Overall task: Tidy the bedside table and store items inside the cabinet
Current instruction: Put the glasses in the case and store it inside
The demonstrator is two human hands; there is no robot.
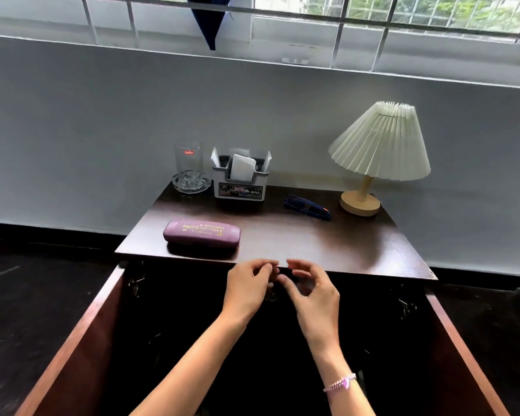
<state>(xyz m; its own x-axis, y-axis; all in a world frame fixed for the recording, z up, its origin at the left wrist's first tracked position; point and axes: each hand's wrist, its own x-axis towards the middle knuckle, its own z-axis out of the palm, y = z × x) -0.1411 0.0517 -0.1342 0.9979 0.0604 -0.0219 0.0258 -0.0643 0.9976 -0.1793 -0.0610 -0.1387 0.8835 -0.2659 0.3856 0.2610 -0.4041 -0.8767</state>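
Daylight enters through the window [433,16] along the top, its panes washed out bright. The grey wall [102,130] is lit evenly. The dark surface [327,244] shows a pale sheen across its right half and near its front edge; the purple case [201,232] throws a soft shadow toward that edge. Below, the cabinet interior [162,310] is almost black, detail lost. The left hand [246,286] and right hand [312,295] are slightly smeared by motion. Wide-angle distortion bows the sill [373,72] and the surface's edges.

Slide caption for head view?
Left hand, right hand at table front edge, cabinet doors open; glasses case, sunglasses on top.
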